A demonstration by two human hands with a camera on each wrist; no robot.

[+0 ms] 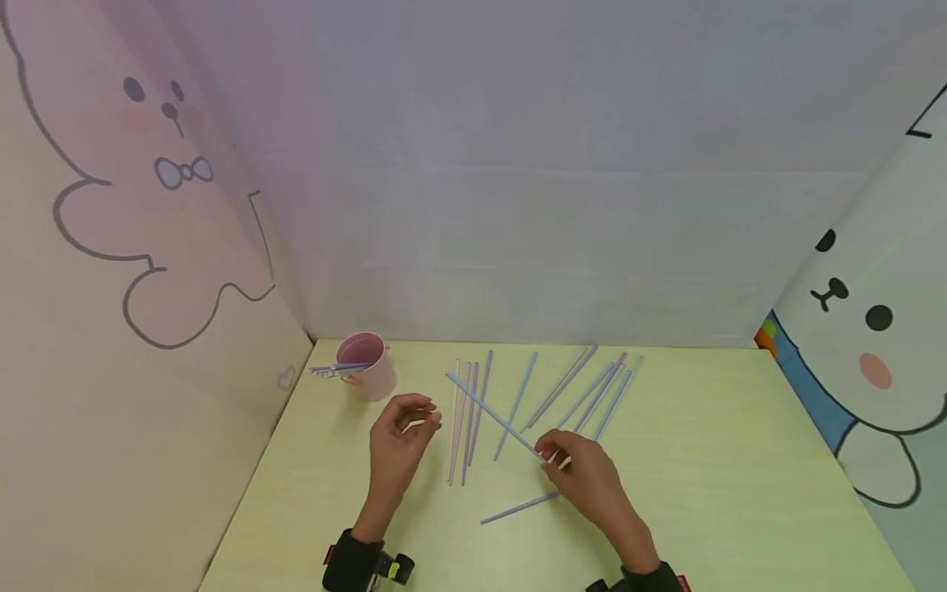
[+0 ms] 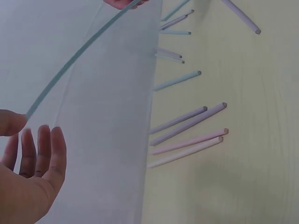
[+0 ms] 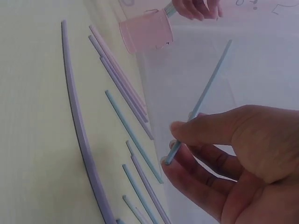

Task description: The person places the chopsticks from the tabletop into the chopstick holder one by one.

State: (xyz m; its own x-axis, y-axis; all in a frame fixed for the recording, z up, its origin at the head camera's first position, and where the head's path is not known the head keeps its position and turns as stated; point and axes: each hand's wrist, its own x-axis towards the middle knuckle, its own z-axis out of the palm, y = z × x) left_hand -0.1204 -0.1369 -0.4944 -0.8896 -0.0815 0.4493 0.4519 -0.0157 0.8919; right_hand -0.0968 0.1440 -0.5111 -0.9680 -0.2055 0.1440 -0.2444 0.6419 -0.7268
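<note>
My right hand pinches a light blue straw near one end, between thumb and fingertips. The straw slants up and left above the table, its far end towards my left hand. That hand is raised, its fingers loosely bent and nothing in them; in the right wrist view the straw's far end stands apart from it. Beneath the hands lie several loose straws: a white one, a pink one, purple ones and blue ones. One purple straw runs partly under my right hand.
A pink bucket stands at the back left of the pale yellow table. Several straws stick out of its mouth to the left. Fabric walls with cartoon animals close off the back and both sides.
</note>
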